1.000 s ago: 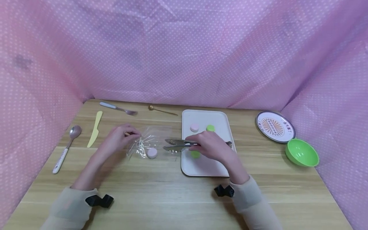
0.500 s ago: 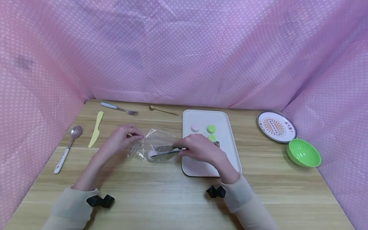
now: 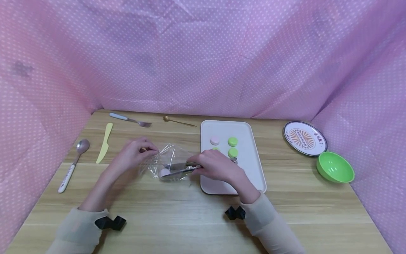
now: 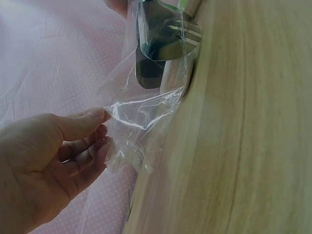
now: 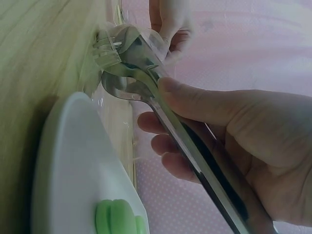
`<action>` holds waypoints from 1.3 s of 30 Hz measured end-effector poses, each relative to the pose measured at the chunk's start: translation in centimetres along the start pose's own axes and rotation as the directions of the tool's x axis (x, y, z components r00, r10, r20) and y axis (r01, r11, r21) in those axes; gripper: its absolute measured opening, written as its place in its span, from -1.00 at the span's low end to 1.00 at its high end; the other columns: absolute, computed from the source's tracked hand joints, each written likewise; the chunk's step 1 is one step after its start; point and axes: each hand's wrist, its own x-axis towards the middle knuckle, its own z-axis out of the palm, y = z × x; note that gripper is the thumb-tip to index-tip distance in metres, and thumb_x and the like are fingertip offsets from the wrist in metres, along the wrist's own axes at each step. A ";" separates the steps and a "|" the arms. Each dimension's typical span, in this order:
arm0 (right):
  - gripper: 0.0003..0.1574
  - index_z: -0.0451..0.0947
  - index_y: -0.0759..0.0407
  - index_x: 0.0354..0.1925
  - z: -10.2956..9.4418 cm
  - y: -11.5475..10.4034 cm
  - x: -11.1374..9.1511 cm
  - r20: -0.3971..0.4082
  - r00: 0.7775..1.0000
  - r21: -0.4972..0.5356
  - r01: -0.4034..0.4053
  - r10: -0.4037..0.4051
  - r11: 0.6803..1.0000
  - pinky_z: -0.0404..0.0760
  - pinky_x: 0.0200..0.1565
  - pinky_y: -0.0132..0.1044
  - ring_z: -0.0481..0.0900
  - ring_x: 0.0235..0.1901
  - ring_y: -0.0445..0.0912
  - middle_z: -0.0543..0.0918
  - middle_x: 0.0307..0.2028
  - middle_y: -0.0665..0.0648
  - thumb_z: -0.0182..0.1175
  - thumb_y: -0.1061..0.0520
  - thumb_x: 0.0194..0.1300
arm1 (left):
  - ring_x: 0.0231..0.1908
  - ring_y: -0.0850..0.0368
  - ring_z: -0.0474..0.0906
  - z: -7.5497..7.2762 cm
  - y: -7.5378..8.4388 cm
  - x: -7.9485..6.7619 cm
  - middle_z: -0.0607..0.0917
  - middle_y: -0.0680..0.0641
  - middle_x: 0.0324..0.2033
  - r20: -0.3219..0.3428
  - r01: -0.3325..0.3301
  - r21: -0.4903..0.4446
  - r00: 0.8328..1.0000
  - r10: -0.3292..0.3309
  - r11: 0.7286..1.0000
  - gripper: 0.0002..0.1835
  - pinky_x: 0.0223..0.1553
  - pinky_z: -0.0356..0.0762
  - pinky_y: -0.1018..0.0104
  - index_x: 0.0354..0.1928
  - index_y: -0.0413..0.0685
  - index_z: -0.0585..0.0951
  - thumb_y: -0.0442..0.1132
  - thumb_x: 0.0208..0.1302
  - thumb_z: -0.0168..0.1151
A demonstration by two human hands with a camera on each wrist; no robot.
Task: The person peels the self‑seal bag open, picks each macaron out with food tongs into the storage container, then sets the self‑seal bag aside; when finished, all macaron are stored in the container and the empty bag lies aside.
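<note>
Thumb and fingertips of my left hand point(image 3: 134, 154) pinch the left edge of a clear plastic bag point(image 3: 172, 152), its film stretched in the left wrist view. Metal tongs point(image 5: 187, 148) are in my right hand point(image 3: 217, 164), thumb on one arm and fingers along the other. Their broad ends reach into the bag beside a pink macaron point(image 3: 164, 173); whether they squeeze it I cannot tell. A white tray point(image 3: 252, 176) under the right hand bears a pink macaron point(image 3: 214, 140) and green macarons point(image 3: 233, 141), one partly hidden by that hand.
A spoon point(image 3: 68, 176), yellow knife point(image 3: 104, 144), fork point(image 3: 130, 120) and small gold spoon point(image 3: 180, 122) lie to the left and back. At the right are a patterned plate point(image 3: 301, 138) and green bowl point(image 3: 335, 167). Pink dotted cloth point(image 3: 203, 63) surrounds the table.
My right hand has moved left from over the tray, bringing the tongs into the bag. The macaron inside has shifted slightly left. My left hand has stayed nearly still.
</note>
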 end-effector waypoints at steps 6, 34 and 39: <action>-0.82 0.59 -0.07 -0.25 0.1 0.0 0.0 -0.008 1.000 -0.001 0.001 -0.001 1.000 0.37 -0.49 -0.36 0.39 -0.57 -0.28 0.55 -0.53 -0.21 0.31 -0.04 0.15 | -0.36 0.23 0.58 -0.1 0.1 0.0 0.66 0.12 -0.36 0.004 0.004 -0.008 1.000 -0.004 1.000 -0.90 -0.30 0.56 0.45 -0.30 0.07 0.71 -0.27 0.14 0.33; -0.78 0.60 -0.12 -0.22 -0.5 1.3 -0.8 -0.055 0.992 -0.029 -0.117 0.115 0.993 0.31 -0.54 -0.41 0.33 -0.58 -0.27 0.56 -0.54 -0.24 0.34 -0.05 0.12 | -0.34 0.24 0.56 -0.1 -0.2 0.0 0.66 0.14 -0.35 -0.009 0.055 0.062 0.998 -0.055 0.997 -0.90 -0.28 0.52 0.39 -0.27 0.07 0.72 -0.22 0.20 0.28; -0.79 0.60 -0.10 -0.23 -0.5 1.3 -0.7 -0.062 0.992 -0.030 -0.110 0.108 0.993 0.30 -0.53 -0.41 0.33 -0.57 -0.27 0.55 -0.54 -0.24 0.33 -0.05 0.13 | -0.34 0.26 0.55 -0.2 -0.2 0.0 0.66 0.15 -0.35 -0.010 0.054 0.060 0.999 -0.054 0.997 -0.90 -0.28 0.51 0.40 -0.27 0.08 0.72 -0.21 0.20 0.28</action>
